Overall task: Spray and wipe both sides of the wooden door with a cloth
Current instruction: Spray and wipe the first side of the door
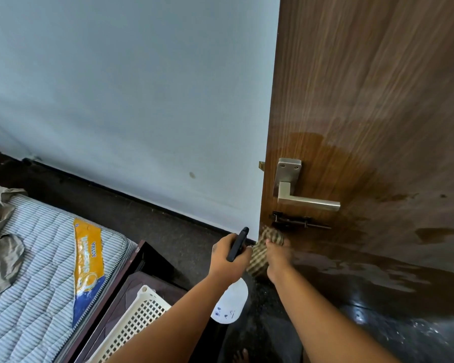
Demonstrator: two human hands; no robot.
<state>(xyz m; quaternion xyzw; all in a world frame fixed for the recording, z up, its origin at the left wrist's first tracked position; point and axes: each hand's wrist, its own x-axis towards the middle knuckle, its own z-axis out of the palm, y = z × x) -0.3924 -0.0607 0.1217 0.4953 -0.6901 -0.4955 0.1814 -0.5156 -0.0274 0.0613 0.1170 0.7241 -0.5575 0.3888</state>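
The left hand (227, 258) grips the black trigger head of a white spray bottle (230, 301) hanging below it. Just beside it, the right hand (278, 258) presses a checked cloth (262, 251) against the wooden door (378, 100), under its bolt (296, 222) and metal handle (299, 195), where the wood shows wet patches.

Upper left we see a pale blue wall (131, 95); below it dark floor (168, 239), striped mattress (37, 258), white basket (139, 318) lower left.
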